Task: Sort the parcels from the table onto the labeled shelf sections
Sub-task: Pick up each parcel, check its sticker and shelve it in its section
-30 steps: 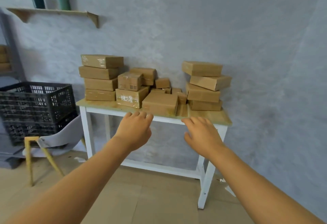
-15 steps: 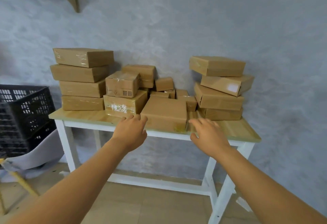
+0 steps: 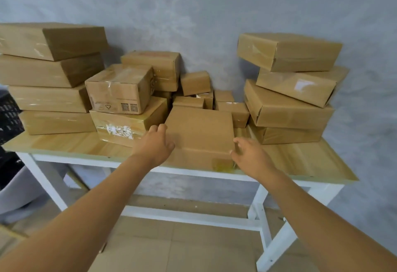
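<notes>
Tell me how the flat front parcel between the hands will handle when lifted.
The front parcel looks like plain, square-edged cardboard, so probably stiff and not slippery. It lies low and wide on the table, so it is unlikely to tip. Left hand and right hand flank it; its weight cannot be judged.

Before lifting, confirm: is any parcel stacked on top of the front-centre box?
No: the top of the front-centre box is bare, with only the left hand and right hand at its sides.

Both forearms are bare, seemingly sleeveless; left grip (image 3: 155, 145) and right grip (image 3: 251, 157) ungloved.
</notes>
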Tool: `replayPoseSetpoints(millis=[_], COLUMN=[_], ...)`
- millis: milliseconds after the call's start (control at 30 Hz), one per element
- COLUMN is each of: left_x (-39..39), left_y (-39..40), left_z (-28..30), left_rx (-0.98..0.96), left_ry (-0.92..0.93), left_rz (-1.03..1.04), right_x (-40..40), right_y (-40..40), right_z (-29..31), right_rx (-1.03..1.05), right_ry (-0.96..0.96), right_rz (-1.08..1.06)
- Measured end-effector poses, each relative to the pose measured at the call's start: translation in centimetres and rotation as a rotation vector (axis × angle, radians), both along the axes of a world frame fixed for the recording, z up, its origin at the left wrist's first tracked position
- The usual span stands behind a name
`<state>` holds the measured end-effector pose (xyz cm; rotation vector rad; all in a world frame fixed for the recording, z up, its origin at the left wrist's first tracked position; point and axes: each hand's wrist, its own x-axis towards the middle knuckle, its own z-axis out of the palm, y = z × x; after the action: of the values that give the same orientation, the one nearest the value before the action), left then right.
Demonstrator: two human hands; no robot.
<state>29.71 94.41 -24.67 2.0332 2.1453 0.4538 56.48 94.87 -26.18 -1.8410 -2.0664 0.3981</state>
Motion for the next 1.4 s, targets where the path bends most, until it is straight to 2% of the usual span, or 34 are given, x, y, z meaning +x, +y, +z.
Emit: replayPoseSetpoints(millis=[233,433,867,1000,1200,1300,1400], left_x=[0.2,-0.4,-0.7,-0.6,-1.2,-1.8,-2.1], left_y=[7.5,11.9,11.5,9.7,7.0,6.1,5.8], left_z=[-2.0,-3.5,-5.6,-5.6,-5.8,-5.5,-4.2], left_rx=[-0.216,-0.315,-0.120,-0.041,-0.019,-0.071,-0.045], left_ry=[-0.319,-0.413,-0.351,-0.418,-0.517,-0.591,-0.608], left_rz=[0.174,0.279,0.316,0.290,0.211,0.190,0.131], right_x=[-1.9,-2.4,-2.6,-2.6,-2.6,-2.5,-2.2], right_y=[8.6,11.3,10.3,9.1,7.0,6.4,6.0], right_z=[-2.8,-4.4,-4.6,-4.2,-4.0,-2.4,0.8], right_rx=[-0.192,-0.348,-0.342,-0.362,-0.496,-0.510,-0.405], right_ry=[0.314,0.620,0.740,0.793,1.079,1.084,1.062], right_rz=[-0.153,-0.273,-0.318,-0.331,-0.399,-0.339,-0.272])
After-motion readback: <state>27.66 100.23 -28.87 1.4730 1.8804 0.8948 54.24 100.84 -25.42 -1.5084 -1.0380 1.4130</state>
